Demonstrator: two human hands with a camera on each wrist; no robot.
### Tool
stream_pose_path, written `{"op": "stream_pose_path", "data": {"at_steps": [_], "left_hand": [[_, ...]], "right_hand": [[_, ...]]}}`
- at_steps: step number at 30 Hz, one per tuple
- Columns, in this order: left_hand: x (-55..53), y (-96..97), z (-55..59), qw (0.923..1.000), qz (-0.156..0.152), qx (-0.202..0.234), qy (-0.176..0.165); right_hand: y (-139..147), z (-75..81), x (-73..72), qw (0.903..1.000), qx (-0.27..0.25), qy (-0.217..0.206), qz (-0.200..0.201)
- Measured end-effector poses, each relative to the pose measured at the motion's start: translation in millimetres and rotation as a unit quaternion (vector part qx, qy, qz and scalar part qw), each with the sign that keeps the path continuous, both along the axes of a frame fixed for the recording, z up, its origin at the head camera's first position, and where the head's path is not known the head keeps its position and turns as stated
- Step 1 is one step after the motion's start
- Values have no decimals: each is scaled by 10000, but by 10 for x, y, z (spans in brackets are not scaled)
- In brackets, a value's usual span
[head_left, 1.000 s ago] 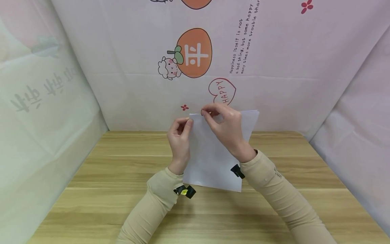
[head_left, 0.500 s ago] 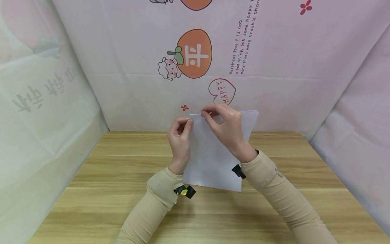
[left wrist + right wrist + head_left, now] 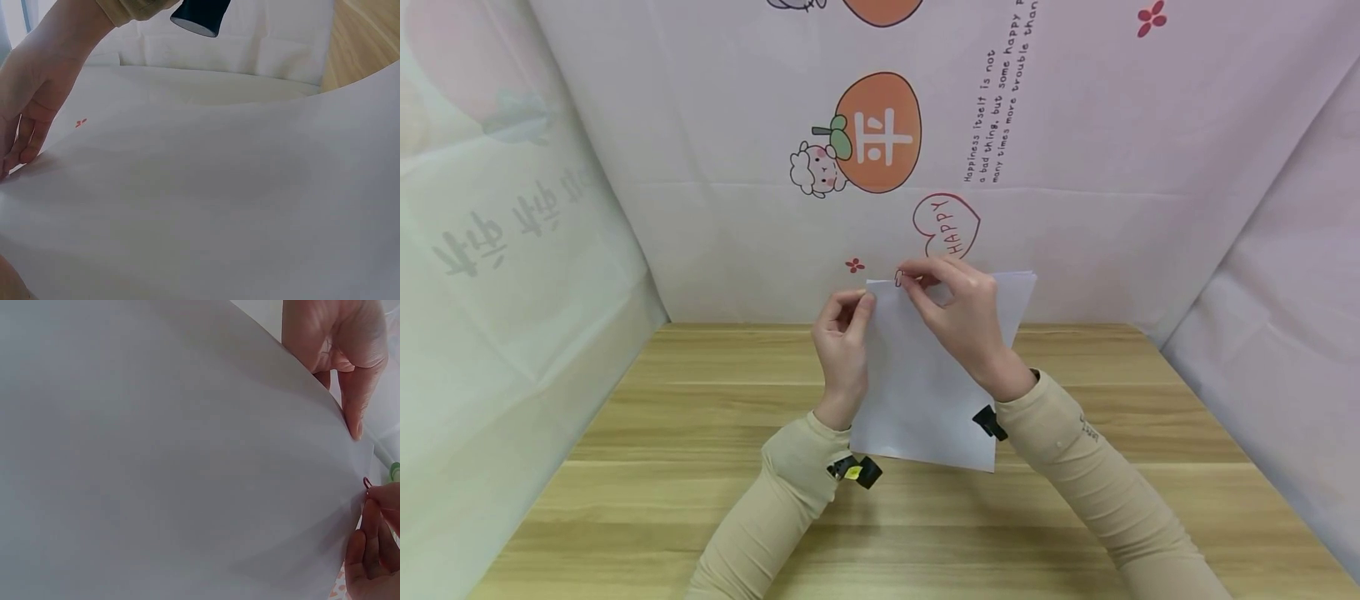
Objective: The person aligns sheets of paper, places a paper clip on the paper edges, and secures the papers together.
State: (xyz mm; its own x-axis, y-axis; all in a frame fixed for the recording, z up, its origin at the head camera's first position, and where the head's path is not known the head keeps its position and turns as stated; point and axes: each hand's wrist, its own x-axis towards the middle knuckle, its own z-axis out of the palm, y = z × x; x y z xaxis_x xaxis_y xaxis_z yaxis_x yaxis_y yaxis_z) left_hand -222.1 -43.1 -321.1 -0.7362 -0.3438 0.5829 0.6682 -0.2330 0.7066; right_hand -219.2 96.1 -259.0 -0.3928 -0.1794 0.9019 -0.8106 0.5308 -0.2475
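Note:
White sheets of paper (image 3: pixel 925 400) stand tilted above the table, their top edges slightly apart at the corners. My left hand (image 3: pixel 841 354) pinches the sheets by the left edge, close to the upper left corner. At the top edge, my right hand (image 3: pixel 961 312) pinches a small red paper clip (image 3: pixel 898 279) between thumb and index finger. In the right wrist view the clip's red loop (image 3: pixel 367 482) shows over the paper's edge, right at the fingertips. Paper fills most of the left wrist view, with the right hand (image 3: pixel 44 87) at its far edge.
Below the paper lies a wood-grain table (image 3: pixel 880 533). A white printed cloth (image 3: pixel 737 208) hangs behind it, and pale cloth hangs at both sides. Black wrist cameras sit on the left cuff (image 3: pixel 868 472) and the right cuff (image 3: pixel 989 422).
My right fingertips have shifted slightly right, so more of the paper clip shows at the top edge. The left hand and the paper have stayed in place.

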Motion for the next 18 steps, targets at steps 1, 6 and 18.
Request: {"op": "stream_pose_path", "data": {"at_steps": [1,6,18], "left_hand": [[-2,0,-3,10000,2,-8,4],[-15,-1,-12,10000,-4,2,-18],[-20,-7,-16,10000,46,-78,-31]], "right_hand": [[2,-1,1,10000,18,-3,3],[12,-11,-11,9999,109,14,-25],[-2,-25,-34,10000,30,59,-49]]}}
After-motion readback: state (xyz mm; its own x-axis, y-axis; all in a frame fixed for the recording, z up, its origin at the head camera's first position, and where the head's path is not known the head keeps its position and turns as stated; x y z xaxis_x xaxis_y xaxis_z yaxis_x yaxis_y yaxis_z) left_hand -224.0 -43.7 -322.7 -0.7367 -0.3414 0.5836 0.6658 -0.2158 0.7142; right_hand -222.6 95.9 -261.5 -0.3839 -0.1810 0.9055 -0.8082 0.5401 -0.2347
